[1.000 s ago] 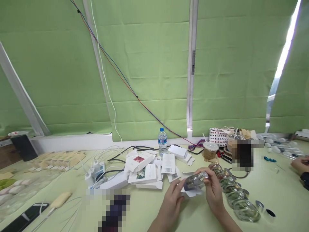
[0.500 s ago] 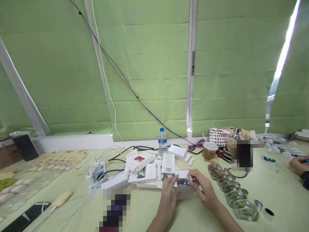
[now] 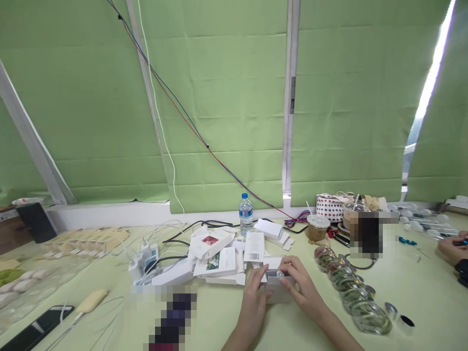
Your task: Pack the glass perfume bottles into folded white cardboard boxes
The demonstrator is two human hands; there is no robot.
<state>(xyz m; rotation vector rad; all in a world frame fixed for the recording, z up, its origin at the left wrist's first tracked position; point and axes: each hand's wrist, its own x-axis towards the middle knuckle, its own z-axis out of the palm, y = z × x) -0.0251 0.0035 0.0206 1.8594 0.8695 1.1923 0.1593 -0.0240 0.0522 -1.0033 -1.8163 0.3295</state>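
A small open white box [image 3: 280, 294] stands on the pale green table in front of me. My left hand [image 3: 254, 295] grips its left side, with the thumb on the front and fingers at the rim. My right hand [image 3: 302, 282] is at the box opening, its fingers closed round a small round shiny piece [image 3: 280, 274]. Whatever lies deeper in the box is hidden. Behind it is a pile of white boxes [image 3: 215, 263], some printed with pictures. To the right runs a row of round clear glass containers [image 3: 360, 297] with green contents.
A water bottle [image 3: 246, 214] stands behind the boxes, an iced drink cup [image 3: 317, 228] to its right. Two small silver caps [image 3: 405, 324] lie at the right. Cables, a power strip and a phone [image 3: 36, 326] are at left. Another person's hand [image 3: 451, 251] is far right.
My right hand has shifted slightly left over the box opening. The shiny piece has turned and moved left and a little down, and the dark part beside it shows less.
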